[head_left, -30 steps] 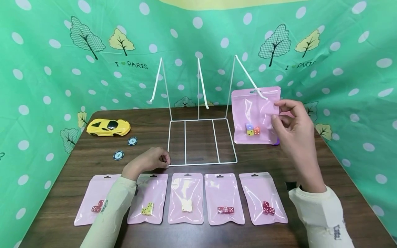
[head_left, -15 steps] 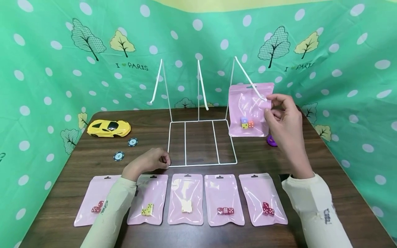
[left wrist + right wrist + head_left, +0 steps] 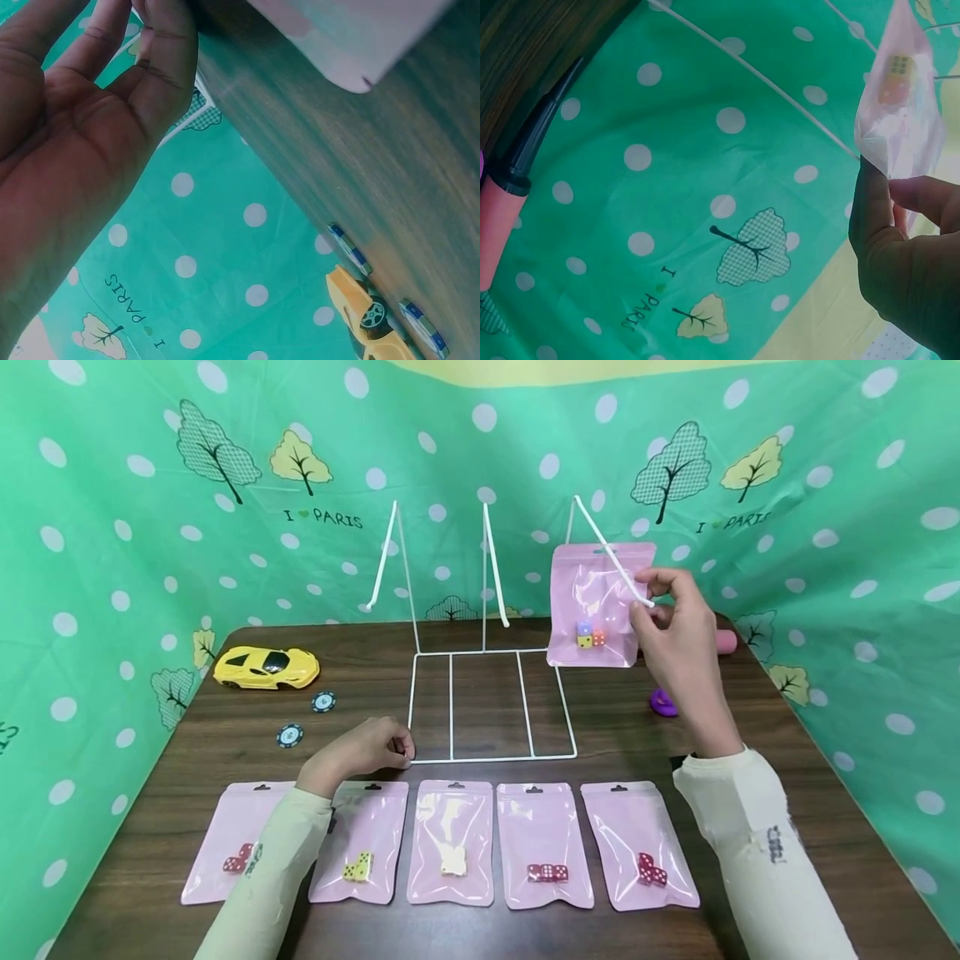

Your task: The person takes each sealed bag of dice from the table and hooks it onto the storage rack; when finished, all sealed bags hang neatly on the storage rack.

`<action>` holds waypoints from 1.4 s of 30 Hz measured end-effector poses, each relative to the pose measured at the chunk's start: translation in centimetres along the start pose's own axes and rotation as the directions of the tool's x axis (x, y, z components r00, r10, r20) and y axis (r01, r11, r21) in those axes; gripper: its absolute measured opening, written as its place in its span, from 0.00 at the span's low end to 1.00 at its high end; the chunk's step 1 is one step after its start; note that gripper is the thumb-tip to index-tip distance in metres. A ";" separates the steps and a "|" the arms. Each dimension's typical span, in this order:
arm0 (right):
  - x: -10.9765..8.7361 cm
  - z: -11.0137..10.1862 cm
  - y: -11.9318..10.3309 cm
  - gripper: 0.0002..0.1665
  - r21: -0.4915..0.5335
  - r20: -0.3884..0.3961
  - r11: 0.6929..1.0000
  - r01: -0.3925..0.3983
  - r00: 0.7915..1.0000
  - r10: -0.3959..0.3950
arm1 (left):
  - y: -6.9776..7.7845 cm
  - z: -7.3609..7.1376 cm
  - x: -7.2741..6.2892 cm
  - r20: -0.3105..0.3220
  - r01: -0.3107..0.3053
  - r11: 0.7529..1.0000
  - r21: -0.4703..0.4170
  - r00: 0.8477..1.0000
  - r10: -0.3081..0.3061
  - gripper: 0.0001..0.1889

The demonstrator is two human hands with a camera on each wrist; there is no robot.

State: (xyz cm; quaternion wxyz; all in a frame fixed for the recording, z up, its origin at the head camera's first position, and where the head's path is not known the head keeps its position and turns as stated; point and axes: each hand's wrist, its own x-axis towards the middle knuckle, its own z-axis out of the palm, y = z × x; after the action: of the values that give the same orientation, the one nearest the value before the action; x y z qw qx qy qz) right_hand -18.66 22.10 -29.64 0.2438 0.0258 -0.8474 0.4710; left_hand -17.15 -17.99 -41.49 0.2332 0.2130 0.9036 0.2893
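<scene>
My right hand (image 3: 678, 631) pinches the right edge of a pink zip pouch (image 3: 592, 589) holding blue, yellow and orange dice (image 3: 588, 637). This pouch hangs upright at the right prong (image 3: 618, 568) of a white wire display rack (image 3: 491, 760); the prong crosses its front and appears to pass through its hang hole. In the right wrist view, the same pouch (image 3: 900, 97) shows edge-on above my thumb and fingers. At the rack's front left corner, my left hand (image 3: 360, 752) grips the base wire between thumb and curled fingers. The left and middle prongs (image 3: 381, 560) hold nothing.
Several pink pouches with dice, such as the middle one (image 3: 450, 818), lie in a front row. To the left are a yellow toy car (image 3: 266, 668) and two poker chips (image 3: 324, 702). A purple object (image 3: 663, 703) and a pink pump with black nozzle (image 3: 502, 225) lie right.
My right hand has moved the pouch back, up and slightly left along the right prong, away from the prong's tip. My left hand has stayed at the rack's corner.
</scene>
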 end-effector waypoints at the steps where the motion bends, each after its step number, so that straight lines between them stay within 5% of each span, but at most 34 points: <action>1: 0.2 0.1 0.0 0.22 -0.007 0.000 1.000 0.007 1.000 -0.007 | 0.0 -0.1 0.0 -0.001 -0.006 1.000 0.002 1.000 0.006 0.04; 11: 1.9 1.1 -0.5 0.20 -0.121 -0.007 0.992 0.046 0.999 -0.047 | -0.1 -0.1 0.0 -0.005 -0.001 1.000 0.003 1.000 0.001 0.04; 42: 5.8 2.3 0.7 0.20 -0.125 0.053 0.979 0.159 0.987 -0.154 | -0.2 0.2 0.2 -0.014 0.018 1.000 -0.005 1.000 -0.018 0.05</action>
State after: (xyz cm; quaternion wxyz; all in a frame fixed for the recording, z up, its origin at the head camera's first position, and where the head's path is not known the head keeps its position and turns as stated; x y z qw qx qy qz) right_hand -24.83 21.66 -28.67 0.2630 0.0866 -0.8764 0.3940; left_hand -17.23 -17.96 -41.84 0.2301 0.2021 0.9065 0.2908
